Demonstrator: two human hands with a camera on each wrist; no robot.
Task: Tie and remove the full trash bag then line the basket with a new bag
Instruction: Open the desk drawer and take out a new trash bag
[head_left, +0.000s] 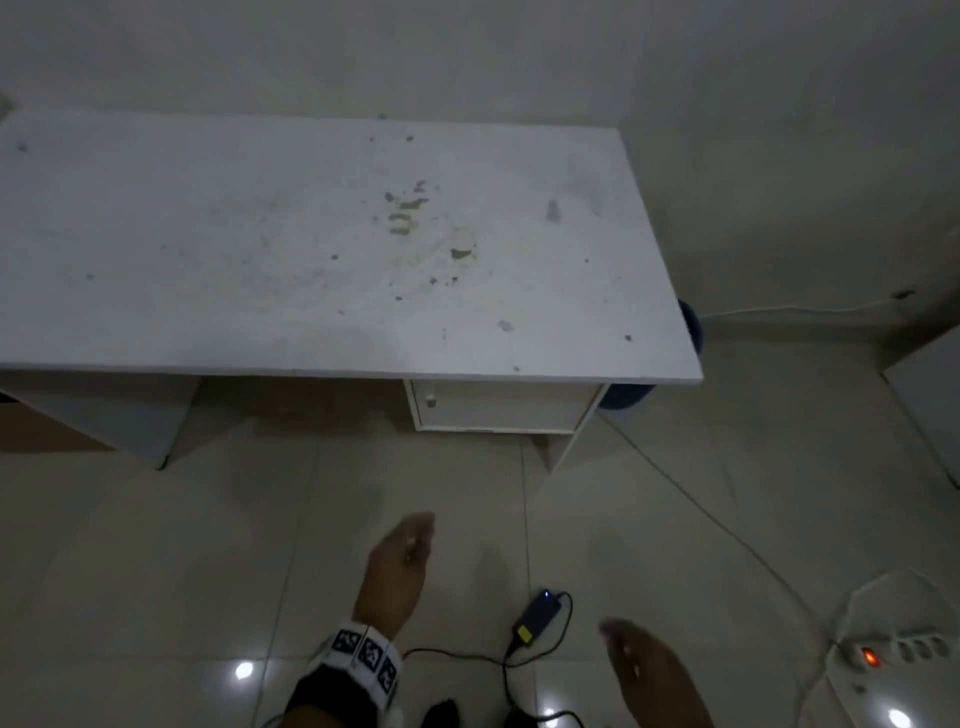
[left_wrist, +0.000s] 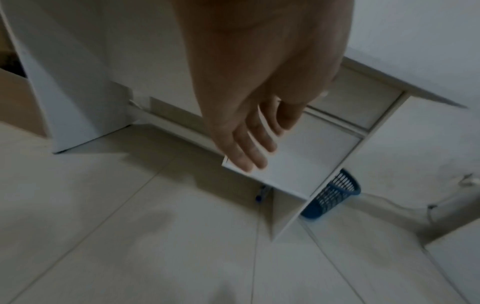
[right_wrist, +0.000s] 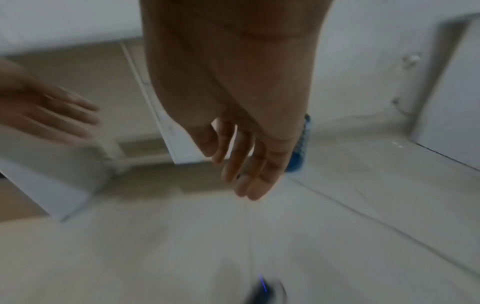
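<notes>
Both hands are held over glossy tiled floor (head_left: 156, 571), grasping nothing: the left hand (head_left: 397, 564) is shown with fingers (left_wrist: 249, 152) straight, its grip released; the right hand (head_left: 649, 670) hangs likewise slack. A black power adapter (head_left: 537, 613) with cable lies between them; a white power strip (head_left: 904, 652) lies at right. Beyond, a white laminate counter (head_left: 260, 234), stained and chipped, is seen. The blue perforated plastic basket (left_wrist: 332, 194) stands past the counter's right edge, near the wall.
</notes>
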